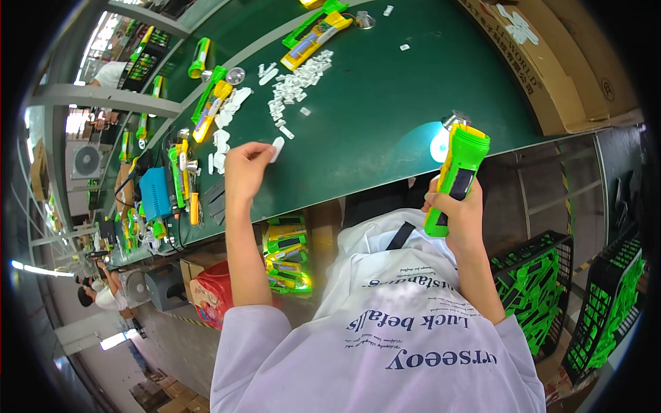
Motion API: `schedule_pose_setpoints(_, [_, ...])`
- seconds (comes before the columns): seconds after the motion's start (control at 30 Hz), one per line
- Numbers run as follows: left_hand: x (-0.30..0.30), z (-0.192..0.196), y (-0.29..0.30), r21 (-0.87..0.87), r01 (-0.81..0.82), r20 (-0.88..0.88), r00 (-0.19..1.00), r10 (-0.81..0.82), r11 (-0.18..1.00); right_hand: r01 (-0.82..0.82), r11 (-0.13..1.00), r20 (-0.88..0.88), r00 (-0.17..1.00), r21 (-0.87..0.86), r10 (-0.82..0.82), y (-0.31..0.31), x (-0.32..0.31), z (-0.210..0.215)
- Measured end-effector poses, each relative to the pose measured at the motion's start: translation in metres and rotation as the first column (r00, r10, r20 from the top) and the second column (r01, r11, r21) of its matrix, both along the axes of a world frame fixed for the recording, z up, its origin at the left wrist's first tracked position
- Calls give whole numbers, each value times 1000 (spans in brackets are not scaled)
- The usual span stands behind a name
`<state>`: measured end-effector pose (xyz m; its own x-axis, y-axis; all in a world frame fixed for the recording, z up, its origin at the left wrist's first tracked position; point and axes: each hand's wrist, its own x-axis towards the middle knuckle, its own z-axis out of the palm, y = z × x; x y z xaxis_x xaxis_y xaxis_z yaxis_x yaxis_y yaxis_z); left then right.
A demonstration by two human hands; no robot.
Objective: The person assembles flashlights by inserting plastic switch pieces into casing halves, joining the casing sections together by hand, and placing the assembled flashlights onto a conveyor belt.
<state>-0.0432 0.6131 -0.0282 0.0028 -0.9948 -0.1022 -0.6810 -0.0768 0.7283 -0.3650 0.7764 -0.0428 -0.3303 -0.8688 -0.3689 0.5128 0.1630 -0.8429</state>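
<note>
My right hand [463, 210] is wrapped round a green and yellow flashlight [460, 165] with a dark panel, tilted at the table's front edge. Beside its head sits a silver reflector [456, 120], and a bright patch of light [439, 146] shows there. Over the left part of the green table [372, 138], my left hand [248, 168] pinches a small white plastic piece [277, 149] between thumb and fingers. Beyond that hand lie a scattered pile of small white parts [296, 84] and more white strips [231, 109].
Opened flashlights [315, 38] with loose reflectors lie at the far left. A cardboard box [530, 69] stands at the back right. Black crates [537, 289] of green parts are below right. A bag of flashlights [286, 251] and a red bag [213, 292] sit below the table's edge.
</note>
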Motion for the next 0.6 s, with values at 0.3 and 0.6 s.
schedule_pose_setpoints(0.3, [-25,16,-5,-165,338,528,824,-206,927,-93,996,33,995,-11,93,8,2,3])
schedule_pose_setpoints(0.6, [-68,32,2,95,425,-7,904,-427,900,-181,979,127,973,-88,192,9,-1,11])
